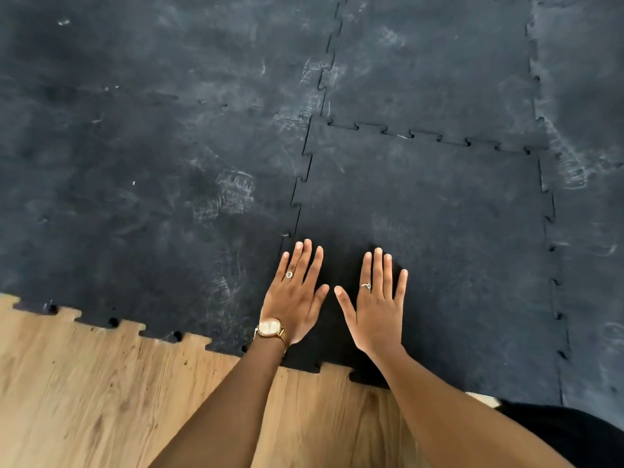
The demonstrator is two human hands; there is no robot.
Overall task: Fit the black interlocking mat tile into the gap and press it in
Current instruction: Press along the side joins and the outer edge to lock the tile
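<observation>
The black interlocking mat tile [435, 224] lies flat in the gap between scuffed black tiles, darker and cleaner than they are. Its toothed seams with the left, far and right neighbours show as thin dark lines. My left hand [295, 295] lies palm down with fingers spread on the tile's near left corner, next to the left seam; it wears a ring and a gold watch. My right hand [376, 305] lies palm down beside it on the tile's near part, fingers spread, also with a ring. Neither hand holds anything.
The scuffed mat tiles [152, 163] cover the floor to the left, far side and right. Bare wooden floor [101, 400] runs along the near edge, against the mat's toothed border. Dark clothing [574, 437] shows at the lower right.
</observation>
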